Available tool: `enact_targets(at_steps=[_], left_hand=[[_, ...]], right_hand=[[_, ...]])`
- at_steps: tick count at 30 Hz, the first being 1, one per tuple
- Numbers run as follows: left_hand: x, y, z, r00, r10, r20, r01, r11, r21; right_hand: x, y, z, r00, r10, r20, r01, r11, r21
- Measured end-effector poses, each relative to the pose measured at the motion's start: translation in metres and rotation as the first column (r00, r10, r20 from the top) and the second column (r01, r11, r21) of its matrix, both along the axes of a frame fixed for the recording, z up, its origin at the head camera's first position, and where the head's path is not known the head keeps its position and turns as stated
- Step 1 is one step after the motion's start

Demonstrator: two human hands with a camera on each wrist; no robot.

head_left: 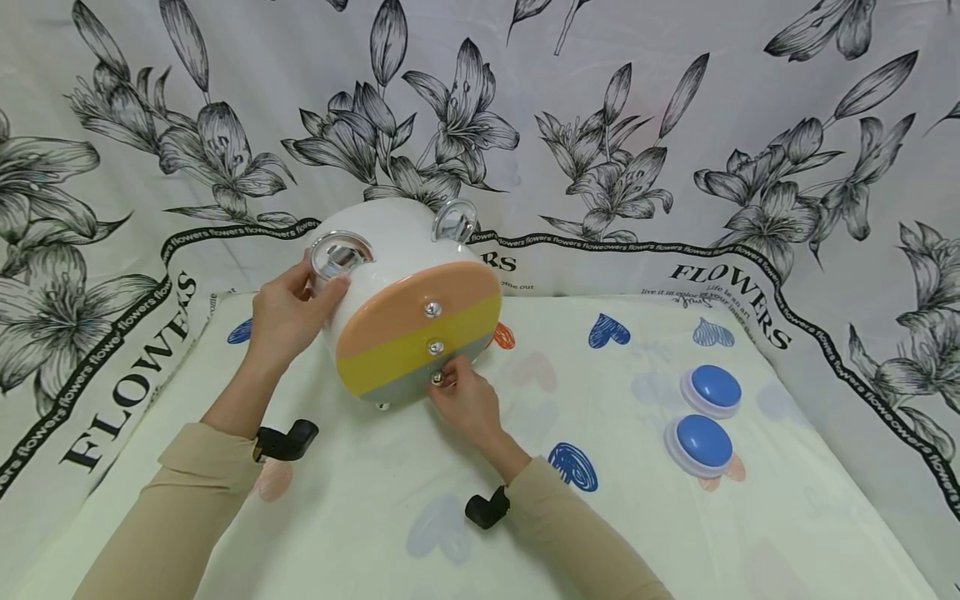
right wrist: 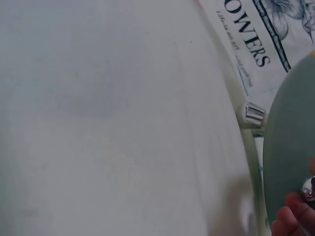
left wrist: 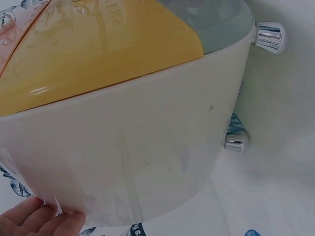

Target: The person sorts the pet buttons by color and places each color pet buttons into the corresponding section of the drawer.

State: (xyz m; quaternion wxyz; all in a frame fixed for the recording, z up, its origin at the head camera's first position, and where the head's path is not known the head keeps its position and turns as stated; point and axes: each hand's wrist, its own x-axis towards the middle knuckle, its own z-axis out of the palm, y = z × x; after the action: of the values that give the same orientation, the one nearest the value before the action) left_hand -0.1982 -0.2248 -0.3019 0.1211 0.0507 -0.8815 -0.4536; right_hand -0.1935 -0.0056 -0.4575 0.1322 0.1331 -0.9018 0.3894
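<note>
A white rounded box (head_left: 390,221) with an oval front in orange, yellow and grey-green bands stands tilted at the centre of the head view. Two silver ear-shaped pieces rise from its top, and a silver knob sits on each band. My left hand (head_left: 288,312) grips the box at its upper left, by the left silver ear (head_left: 341,254), thumb on the near side. With thumb and fingers, my right hand (head_left: 468,400) pinches the lowest knob (head_left: 437,379) on the grey-green band (right wrist: 290,128). Small silver feet (left wrist: 237,141) show at the box's underside.
Two blue push buttons (head_left: 716,387) on white bases lie at the right of the table. A heart-print cloth (head_left: 337,517) covers the table. Behind hangs a white curtain (head_left: 540,50) with black flower prints.
</note>
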Motion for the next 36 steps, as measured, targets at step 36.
enact_targets(at_steps=[36], left_hand=[[0.001,-0.001,0.002,1.000,-0.004,0.024,0.004,1.000,0.015]], right_hand=[[0.008,0.004,0.002,0.997,-0.082,0.002,0.081,0.992,0.097]])
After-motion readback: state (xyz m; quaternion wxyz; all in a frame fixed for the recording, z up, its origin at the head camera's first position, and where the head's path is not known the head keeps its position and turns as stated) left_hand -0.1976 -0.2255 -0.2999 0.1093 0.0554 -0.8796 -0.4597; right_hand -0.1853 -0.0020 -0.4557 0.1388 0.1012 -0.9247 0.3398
